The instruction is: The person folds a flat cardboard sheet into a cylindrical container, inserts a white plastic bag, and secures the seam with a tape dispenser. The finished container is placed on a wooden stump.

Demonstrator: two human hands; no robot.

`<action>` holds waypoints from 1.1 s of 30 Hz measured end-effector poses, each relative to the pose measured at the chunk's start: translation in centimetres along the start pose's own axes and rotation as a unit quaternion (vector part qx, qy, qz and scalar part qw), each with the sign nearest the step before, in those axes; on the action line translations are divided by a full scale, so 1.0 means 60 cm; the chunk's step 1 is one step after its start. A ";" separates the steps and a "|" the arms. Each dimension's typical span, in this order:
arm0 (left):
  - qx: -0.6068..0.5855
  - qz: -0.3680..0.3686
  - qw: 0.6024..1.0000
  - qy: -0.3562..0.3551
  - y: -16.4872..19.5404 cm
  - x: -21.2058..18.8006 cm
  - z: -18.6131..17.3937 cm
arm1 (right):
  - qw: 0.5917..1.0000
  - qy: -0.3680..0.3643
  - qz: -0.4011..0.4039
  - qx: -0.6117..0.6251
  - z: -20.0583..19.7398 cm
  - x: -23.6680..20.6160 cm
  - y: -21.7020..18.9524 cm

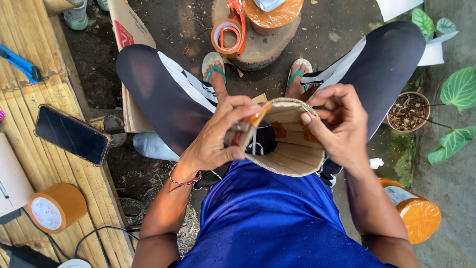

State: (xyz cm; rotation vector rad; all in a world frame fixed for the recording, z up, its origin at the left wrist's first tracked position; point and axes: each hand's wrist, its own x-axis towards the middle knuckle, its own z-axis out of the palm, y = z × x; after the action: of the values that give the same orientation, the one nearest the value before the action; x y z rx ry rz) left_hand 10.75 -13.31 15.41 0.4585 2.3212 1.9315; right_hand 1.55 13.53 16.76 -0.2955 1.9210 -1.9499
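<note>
At frame center, my left hand point(218, 139) grips the cardboard cone point(292, 149) and tape strip point(260, 115); my right hand point(337, 124) pinches its rim, best pressed flat.

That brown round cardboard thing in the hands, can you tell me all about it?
The cardboard tube is tan, bent into an open ring, with its hollow side facing up. Patches of brown tape show inside. It sits over the person's lap. The left hand pinches its near rim, and the right hand grips the far rim.
</note>
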 end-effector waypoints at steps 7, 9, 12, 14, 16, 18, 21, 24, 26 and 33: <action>0.044 0.103 0.992 -0.063 0.013 0.037 -0.019 | 0.944 -0.144 -0.146 -0.258 -0.019 0.076 -0.041; 0.064 0.105 0.991 -0.047 0.011 0.042 -0.023 | 0.909 -0.172 -0.198 -0.325 0.002 0.074 -0.058; 0.085 0.043 0.995 0.008 0.005 0.045 -0.020 | 0.891 -0.212 -0.159 -0.368 0.030 0.038 -0.083; 0.084 -0.015 0.995 0.047 0.006 0.045 -0.012 | 0.877 -0.240 -0.130 -0.395 0.045 0.019 -0.084; 0.177 0.050 0.978 0.100 0.012 0.048 0.003 | 0.874 -0.183 -0.166 -0.419 0.063 0.014 -0.067; 0.231 0.082 0.959 0.140 0.019 0.055 0.022 | 0.869 -0.144 -0.188 -0.434 0.068 0.014 -0.053; 0.187 0.048 0.970 0.147 0.025 0.053 0.028 | 0.873 -0.142 -0.184 -0.427 0.068 0.019 -0.047; 0.054 0.018 0.996 0.064 0.008 0.040 -0.004 | 0.881 -0.186 -0.152 -0.407 0.059 0.030 -0.066; 0.058 0.046 0.997 -0.018 -0.008 0.028 -0.025 | 0.888 -0.229 -0.105 -0.385 0.051 0.040 -0.086; 0.165 -0.001 0.983 0.079 -0.014 0.014 0.034 | 0.864 -0.205 -0.162 -0.431 0.081 0.057 -0.101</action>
State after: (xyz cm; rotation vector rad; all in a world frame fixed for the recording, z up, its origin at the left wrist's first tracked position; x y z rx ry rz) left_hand 10.33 -11.30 14.28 0.3348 2.7566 1.6395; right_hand -0.30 7.65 22.57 -1.2281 2.3973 -0.9056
